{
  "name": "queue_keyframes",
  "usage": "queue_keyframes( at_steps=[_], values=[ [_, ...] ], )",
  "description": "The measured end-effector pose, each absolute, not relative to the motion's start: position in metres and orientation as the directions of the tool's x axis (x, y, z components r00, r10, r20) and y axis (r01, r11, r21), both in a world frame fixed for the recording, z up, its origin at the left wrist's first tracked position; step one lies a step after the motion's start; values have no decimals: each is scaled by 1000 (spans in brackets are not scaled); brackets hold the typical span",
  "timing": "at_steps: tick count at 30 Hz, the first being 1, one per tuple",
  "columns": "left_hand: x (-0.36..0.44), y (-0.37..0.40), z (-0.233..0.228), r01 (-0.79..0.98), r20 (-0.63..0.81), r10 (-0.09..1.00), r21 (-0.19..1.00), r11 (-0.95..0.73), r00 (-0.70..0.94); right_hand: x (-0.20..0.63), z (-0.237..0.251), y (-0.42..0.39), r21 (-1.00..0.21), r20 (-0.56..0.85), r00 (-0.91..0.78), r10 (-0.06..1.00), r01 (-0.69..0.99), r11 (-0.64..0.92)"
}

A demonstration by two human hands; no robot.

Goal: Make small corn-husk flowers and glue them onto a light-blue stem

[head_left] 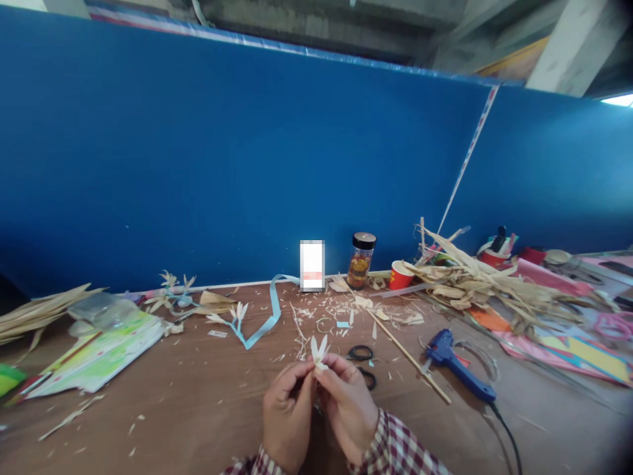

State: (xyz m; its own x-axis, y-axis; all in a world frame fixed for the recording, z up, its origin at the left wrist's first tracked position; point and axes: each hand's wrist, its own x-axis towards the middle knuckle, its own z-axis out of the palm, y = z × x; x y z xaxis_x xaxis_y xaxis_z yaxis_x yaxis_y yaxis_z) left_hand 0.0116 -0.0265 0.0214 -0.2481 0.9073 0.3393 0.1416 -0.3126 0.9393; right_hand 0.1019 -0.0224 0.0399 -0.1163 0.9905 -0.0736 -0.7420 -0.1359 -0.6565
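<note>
- Right now I see both hands meeting low at the centre of the view, above the brown table [198, 396], pinching one small pale husk flower [319, 349] between them.
- My left hand [287, 415] has its grip clenched on the base of the flower, thumb and forefinger pressed together just under the petals.
- My right hand [346, 402] also grips the base from the other side, fingertips touching the left hand's; the petals fan upward, free of both hands.
- The flower is held in the air just in front of the black scissors [363, 363], which lie on the table beyond the knuckles.
- To do this well, I judge the pinch should stay low on the stem end, so the thin petals are not crushed, and the pressure should be light, since dry husk looks brittle and may split.
- One hand should steady while the other shapes; if both twist, the bundle could come apart.
- The blue glue gun [457, 363] lies to the right, its cord running toward the near edge; a thin wooden stick [408, 356] lies between it and the scissors.
- Farther back stand a jar [361, 260] and a red cup [399, 275], beside a heap of dry husks [489, 284].
- A light blue ribbon [264, 323] curls left of centre, near other finished flowers [173, 290].
- Husk scraps are scattered across the table around the work.
</note>
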Motion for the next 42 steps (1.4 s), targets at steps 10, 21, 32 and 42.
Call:
queue_keyframes(
  at_steps=[10, 21, 32, 42],
  values=[
    [12, -28, 21, 138, 298, 919, 953, -270, -259, 101, 40, -22, -667, -62, -122, 991, -733, -132],
    [12, -28, 20, 108, 285, 922, 958, -265, -263, 101, 41, -23, -661, -73, -123, 990, -738, -140],
    [9, -17, 17, -283, -49, 980, 959, -8, -194, 101, 36, -20, -668, -140, -128, 982, -719, -189],
    [14, -19, 33, -564, -331, 943, 787, 250, -44, 113, 34, -12, -817, -195, -26, 980, -549, -177]
  ],
)
